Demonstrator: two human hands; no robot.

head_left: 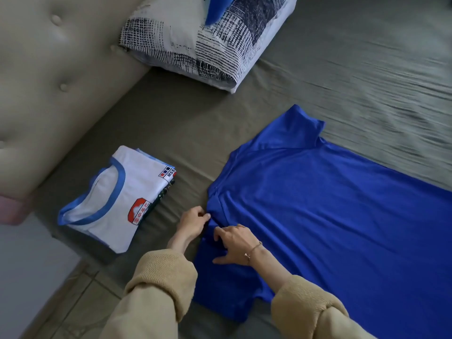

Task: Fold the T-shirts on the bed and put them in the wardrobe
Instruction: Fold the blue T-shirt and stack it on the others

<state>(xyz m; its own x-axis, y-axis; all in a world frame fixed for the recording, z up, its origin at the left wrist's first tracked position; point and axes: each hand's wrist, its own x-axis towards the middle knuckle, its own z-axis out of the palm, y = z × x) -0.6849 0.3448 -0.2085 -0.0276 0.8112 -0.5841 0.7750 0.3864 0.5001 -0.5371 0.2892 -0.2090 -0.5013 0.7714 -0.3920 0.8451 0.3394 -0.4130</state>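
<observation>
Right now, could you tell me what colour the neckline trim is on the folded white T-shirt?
Light blue, on the folded white T-shirt; the head view shows it.

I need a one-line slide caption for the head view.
Both hands, left and right, at the collar of a blue T-shirt beside a folded white T-shirt.

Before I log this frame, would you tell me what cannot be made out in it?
Head view:
- Spread royal-blue T-shirt: hem cut off by right edge.
- Folded white T-shirt with blue collar: garments beneath hidden by it.
- Blue fabric on patterned pillow: cut off by top edge.
- Wardrobe: not in view.
</observation>
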